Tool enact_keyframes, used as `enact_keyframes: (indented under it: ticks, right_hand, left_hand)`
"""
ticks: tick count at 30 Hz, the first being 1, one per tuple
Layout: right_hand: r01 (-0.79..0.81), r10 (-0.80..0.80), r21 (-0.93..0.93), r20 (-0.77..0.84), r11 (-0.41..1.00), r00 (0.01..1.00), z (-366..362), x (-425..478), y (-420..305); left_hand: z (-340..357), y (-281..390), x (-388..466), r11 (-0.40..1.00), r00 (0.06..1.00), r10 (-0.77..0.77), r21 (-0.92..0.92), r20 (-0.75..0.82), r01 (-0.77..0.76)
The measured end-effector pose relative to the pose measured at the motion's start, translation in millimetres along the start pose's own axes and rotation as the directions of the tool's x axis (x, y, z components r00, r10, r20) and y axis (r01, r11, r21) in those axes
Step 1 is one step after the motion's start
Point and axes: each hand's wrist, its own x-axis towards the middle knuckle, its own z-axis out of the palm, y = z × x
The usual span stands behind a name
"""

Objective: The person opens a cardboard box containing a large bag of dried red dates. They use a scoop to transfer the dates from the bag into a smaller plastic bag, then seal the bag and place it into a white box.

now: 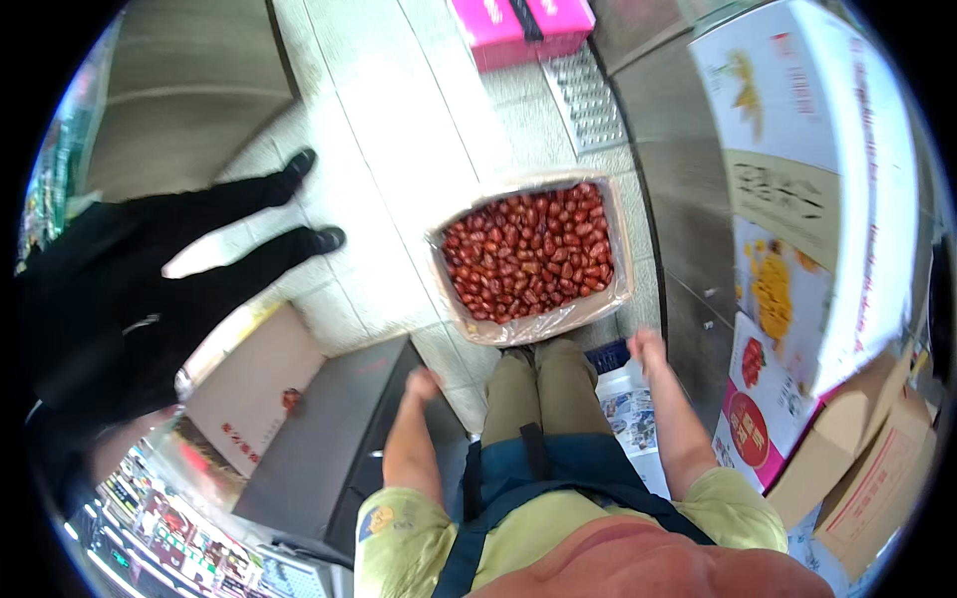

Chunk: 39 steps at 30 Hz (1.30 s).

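Note:
A cardboard box (516, 329) lined with clear plastic sits low in front of my feet, its near rim hiding them. Dried red dates (527, 254) fill it. My left hand (425, 383) hangs beside my leg, near the dark cabinet (329, 418), with its fingers curled. On the other side, my right hand (647, 347) is close to the box's near right corner but apart from it. I see nothing held in either hand, though the blurred fingers hide the palms.
To the left stands a person in black (97, 299). A pink box (527, 26) and a perforated metal plate (587, 97) lie ahead on the tiled floor (374, 112). Printed cartons (777, 209) line the right, with a brown carton (875, 478) behind. An open carton (254, 381) tops the cabinet.

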Motion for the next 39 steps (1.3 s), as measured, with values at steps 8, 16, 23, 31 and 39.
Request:
enact_keyframes:
  ticks: [8, 16, 23, 31, 39]
  right_hand:
    - [0.367, -0.078, -0.536, 0.485, 0.761, 0.871, 5, -203, -11]
    - [0.437, -0.435, -0.038, 0.040, 0.899, 0.899, 89, -234, -199]
    - [0.599, -0.631, 0.275, 0.041, 0.752, 0.775, 289, -296, -390]
    - [0.774, -0.722, -0.084, 0.309, 0.628, 0.619, 383, -407, -494]
    - [0.639, -0.654, -0.154, -0.080, 0.754, 0.752, 324, -357, -467]
  left_hand:
    - [-157, 66, -271, 0.464, 0.950, -0.312, -0.872, 0.003, 0.155]
    - [-323, -22, -244, 0.613, 1.000, -0.023, -0.790, 0.000, 0.014]
    - [-521, -34, -218, 0.497, 0.986, 0.006, -0.855, -0.166, -0.147]
    - [-670, -15, -148, 0.831, 0.981, 0.191, -0.524, -0.041, -0.184]
    - [-928, 240, -84, 0.470, 0.876, 0.365, -0.751, -0.314, -0.465]
